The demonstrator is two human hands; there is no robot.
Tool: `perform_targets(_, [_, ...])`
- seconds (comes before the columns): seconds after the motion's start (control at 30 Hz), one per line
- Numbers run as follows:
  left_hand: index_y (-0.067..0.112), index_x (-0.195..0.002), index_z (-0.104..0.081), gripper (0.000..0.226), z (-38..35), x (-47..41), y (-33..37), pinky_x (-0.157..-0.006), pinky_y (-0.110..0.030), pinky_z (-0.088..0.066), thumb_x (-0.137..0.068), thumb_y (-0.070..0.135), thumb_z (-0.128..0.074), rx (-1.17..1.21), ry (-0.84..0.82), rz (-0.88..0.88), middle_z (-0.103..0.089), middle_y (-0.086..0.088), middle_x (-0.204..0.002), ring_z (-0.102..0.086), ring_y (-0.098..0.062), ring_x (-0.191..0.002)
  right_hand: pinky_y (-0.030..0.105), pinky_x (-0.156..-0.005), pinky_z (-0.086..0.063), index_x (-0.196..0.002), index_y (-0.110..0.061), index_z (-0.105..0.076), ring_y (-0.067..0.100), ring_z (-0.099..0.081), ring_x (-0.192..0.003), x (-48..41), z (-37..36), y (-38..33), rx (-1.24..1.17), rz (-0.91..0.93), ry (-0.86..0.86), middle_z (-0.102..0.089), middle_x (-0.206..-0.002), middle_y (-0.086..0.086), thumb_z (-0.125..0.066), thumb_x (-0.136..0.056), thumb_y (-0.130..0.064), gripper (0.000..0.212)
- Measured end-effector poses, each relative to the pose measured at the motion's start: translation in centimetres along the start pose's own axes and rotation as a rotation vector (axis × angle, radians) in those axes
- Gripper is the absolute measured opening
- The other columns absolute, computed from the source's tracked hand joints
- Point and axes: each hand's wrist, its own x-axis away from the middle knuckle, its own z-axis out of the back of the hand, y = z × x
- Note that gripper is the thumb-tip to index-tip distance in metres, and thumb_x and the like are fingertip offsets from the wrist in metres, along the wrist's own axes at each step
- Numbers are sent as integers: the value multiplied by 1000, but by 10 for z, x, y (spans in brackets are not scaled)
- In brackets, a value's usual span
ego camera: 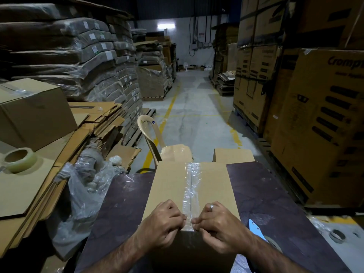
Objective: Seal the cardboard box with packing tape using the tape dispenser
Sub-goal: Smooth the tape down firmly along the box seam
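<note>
Mostly, the right forearm hides the tape dispenser.

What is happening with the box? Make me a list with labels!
Box: closed, on the dark table
Tape strip: clear, along the top seam
Left hand: pinches the strip at the near edge
Right hand: same, from the other side
Tape dispenser: on the table, right of box, unheld
Spare tape roll: on cardboard, far left
</note>
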Motion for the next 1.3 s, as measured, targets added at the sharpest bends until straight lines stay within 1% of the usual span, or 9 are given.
perform_targets(0.23, [14,-79,-66,16,-3,0,-4,-77,-22,-47,-79,1,-57,87,7,98,-65,2,-91,-56,-10,-92,22,-83,-42,-89,-19,-73,3,-56,-87,-1,-2,1,-31,-33,19,-74,-98,-10,-55,-83,-20,20])
perform_targets(0.43, [17,-105,-73,37,-5,-4,-5,-103,-14,-36,-80,11,-47,16,-50,239,-71,7,-113,-55,-10,-112,29,-92,-37,-96,-25,-72,-1,-51,-104,-7,-9,5,8,-220,36,-70,-107,-16,-42,-88,-34,32])
perform_targets(0.57, [18,-130,-58,56,-5,-6,-5,-104,-34,-45,-78,15,-37,-117,-166,287,-59,4,-134,-52,-20,-120,37,-103,-27,-116,-29,-63,4,-40,-122,-12,-8,3,97,-318,-60,-58,-130,-19,-23,-87,-42,51])
perform_targets(0.63, [19,-143,-43,62,0,-12,-2,-109,-41,-37,-83,18,-28,-110,-254,324,-44,5,-148,-39,-20,-132,39,-104,-23,-130,-30,-51,9,-33,-130,-13,-9,3,159,-343,-120,-46,-143,-16,-15,-87,-43,58])
perform_targets(0.73, [24,-151,-22,61,5,-19,3,-112,-36,-25,-91,19,-29,-116,-362,365,-22,11,-158,-20,-13,-139,45,-108,-19,-145,-26,-30,16,-24,-139,-15,-11,3,245,-355,-188,-28,-154,-10,-6,-86,-44,66])
perform_targets(0.83, [28,-150,-20,58,4,-18,1,-102,-34,-28,-93,25,-23,-132,-342,359,-21,14,-157,-24,-11,-133,45,-111,-15,-148,-25,-21,16,-17,-142,-17,-9,2,248,-355,-231,-19,-158,-9,-2,-85,-45,68])
perform_targets(1.0, [30,-146,-34,68,-2,-12,-1,-98,-31,-27,-82,34,-14,-108,-243,340,-35,18,-151,-32,-7,-126,44,-103,-20,-143,-28,-35,13,-27,-137,-13,-7,4,218,-291,-163,-30,-154,-12,-10,-89,-43,62])
perform_targets(1.17, [32,-128,-60,52,-1,-7,-1,-94,-31,-38,-83,26,-35,-8,-106,276,-59,21,-130,-45,-1,-113,38,-92,-33,-118,-29,-61,8,-48,-117,-9,-8,2,183,-177,-46,-58,-132,-16,-31,-92,-37,40])
perform_targets(1.3, [16,-109,-71,41,5,-2,3,-93,-28,-49,-75,12,-48,111,-42,183,-70,6,-115,-59,-6,-108,29,-80,-49,-94,-28,-69,3,-59,-103,-1,-7,-2,219,-106,43,-70,-109,-17,-55,-83,-45,24])
